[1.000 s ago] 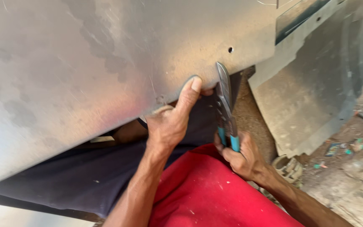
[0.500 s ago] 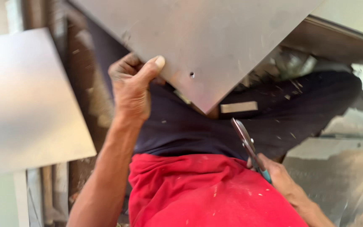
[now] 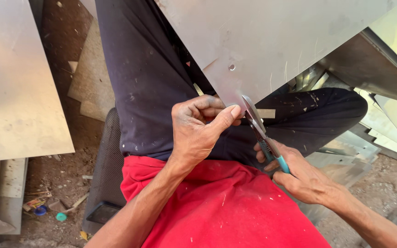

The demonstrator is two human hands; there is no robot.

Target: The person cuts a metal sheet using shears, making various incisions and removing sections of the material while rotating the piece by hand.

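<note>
A large grey metal sheet [image 3: 272, 41] with a small round hole slants down over my lap, its corner pointing toward me. My left hand [image 3: 198, 128] pinches that lower corner between thumb and fingers. My right hand [image 3: 299, 177] grips tin snips [image 3: 260, 131] with teal handles, and the blades sit against the sheet's corner right beside my left thumb. I sit with dark trousers and a red shirt below the sheet.
Another flat metal sheet [image 3: 19, 78] lies at the left over dirt ground. More cut sheet pieces [image 3: 387, 119] pile at the right. Small scraps and a teal cap [image 3: 60, 217] litter the ground at lower left, next to a dark mesh seat edge [image 3: 104, 174].
The sheet has shifted so its corner now sits lower, at my lap. My left hand moved from the sheet's edge to pinch the corner, and the snips came up against it.
</note>
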